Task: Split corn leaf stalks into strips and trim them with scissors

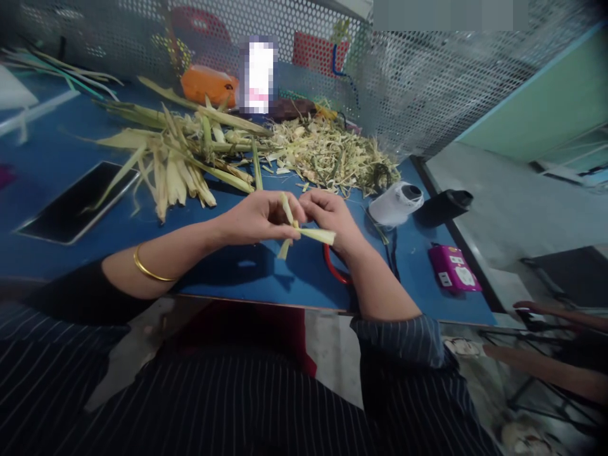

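Note:
Pale green corn husk strips (317, 235), crossed or folded together, are pinched between the thumb and fingers of my left hand (261, 218). Their ends stick out upward, downward and to the right. Close beside it, my right hand (332, 218) has its fingers curled in a pinch at the folded strips; what lies between its fingertips is hidden. Both hands are above the blue table (228, 269) near its front edge. Just below my right hand shows a red curved handle (336, 266), partly covered by the wrist.
Long corn husks (178, 168) lie behind my left hand, next to a heap of husk scraps (327, 155). A dark flat panel (71, 202) is at left. White thread cone (396, 202), black cone (444, 206) and purple pack (455, 268) stand right. Another person's leg (546, 370) is at lower right.

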### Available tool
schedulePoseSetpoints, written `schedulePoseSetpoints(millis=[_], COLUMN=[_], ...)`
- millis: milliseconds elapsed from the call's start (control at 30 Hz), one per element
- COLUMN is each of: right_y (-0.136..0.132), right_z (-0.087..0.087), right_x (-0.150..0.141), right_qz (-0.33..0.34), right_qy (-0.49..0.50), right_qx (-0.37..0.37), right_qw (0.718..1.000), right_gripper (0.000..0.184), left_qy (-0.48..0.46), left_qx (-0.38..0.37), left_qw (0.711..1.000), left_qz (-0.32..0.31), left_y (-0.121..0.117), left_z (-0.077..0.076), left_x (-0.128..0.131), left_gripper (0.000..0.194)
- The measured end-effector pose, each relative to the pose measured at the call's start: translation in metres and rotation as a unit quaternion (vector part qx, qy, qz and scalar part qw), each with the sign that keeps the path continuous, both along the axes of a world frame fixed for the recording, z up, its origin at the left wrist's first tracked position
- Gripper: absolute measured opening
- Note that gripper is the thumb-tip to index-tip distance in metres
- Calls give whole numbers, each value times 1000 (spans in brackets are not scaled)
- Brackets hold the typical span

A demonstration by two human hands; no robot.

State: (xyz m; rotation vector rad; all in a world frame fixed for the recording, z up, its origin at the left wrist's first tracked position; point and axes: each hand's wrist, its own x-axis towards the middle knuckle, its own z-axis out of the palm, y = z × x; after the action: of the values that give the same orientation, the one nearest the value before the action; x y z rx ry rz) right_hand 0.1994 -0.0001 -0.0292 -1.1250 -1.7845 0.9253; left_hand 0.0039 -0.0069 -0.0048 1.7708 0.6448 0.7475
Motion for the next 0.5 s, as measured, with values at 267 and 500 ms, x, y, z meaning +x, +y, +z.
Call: schedulePoseSetpoints(millis=[267,500], right_y=[-9,-27], right_z=[3,14], right_x=[-7,-14], right_qz=[51,27], right_qy=[-138,-108], right_qx=[125,292], right_qw=[981,950], right_gripper=[25,16], left_qy=[-78,34], left_qx=[-9,78], left_qw=[965,970], left_qz=[251,229], left_y=[21,26], left_z=[-7,-19], left_x=[-6,-8], left_gripper=[22,17])
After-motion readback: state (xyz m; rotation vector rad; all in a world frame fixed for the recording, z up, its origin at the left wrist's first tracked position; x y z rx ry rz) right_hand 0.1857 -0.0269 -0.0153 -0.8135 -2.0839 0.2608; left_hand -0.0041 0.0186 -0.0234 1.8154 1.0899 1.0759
